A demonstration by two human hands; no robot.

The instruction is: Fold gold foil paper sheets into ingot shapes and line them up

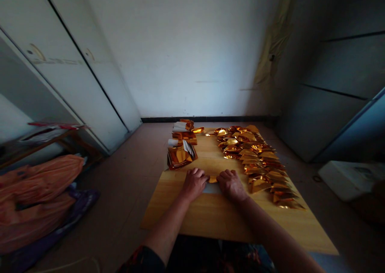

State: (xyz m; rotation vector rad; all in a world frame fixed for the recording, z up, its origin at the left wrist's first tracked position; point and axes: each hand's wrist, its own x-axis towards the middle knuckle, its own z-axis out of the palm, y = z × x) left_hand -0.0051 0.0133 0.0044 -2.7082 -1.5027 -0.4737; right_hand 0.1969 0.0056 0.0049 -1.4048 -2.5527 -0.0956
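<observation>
Between my two hands lies a small piece of gold foil paper (213, 179), with a pale sheet part (211, 188) showing just below it on the wooden board. My left hand (196, 182) has its fingers curled on the left end of the foil paper. On the right end, my right hand (231, 183) presses with bent fingers. The fingertips of both hands are partly hidden. Beyond my left hand sits a stack of gold foil sheets (181, 156). To the right of my right hand, many folded gold foil pieces (261, 160) lie in overlapping rows.
The wooden board (192, 221) bears everything. More foil stacks (184, 138) stand at its far left corner. An orange plastic bag (45, 185) lies on the left, near a cabinet (75, 64). A white box (345, 180) is on the floor at right, by a refrigerator-like cabinet (327, 112).
</observation>
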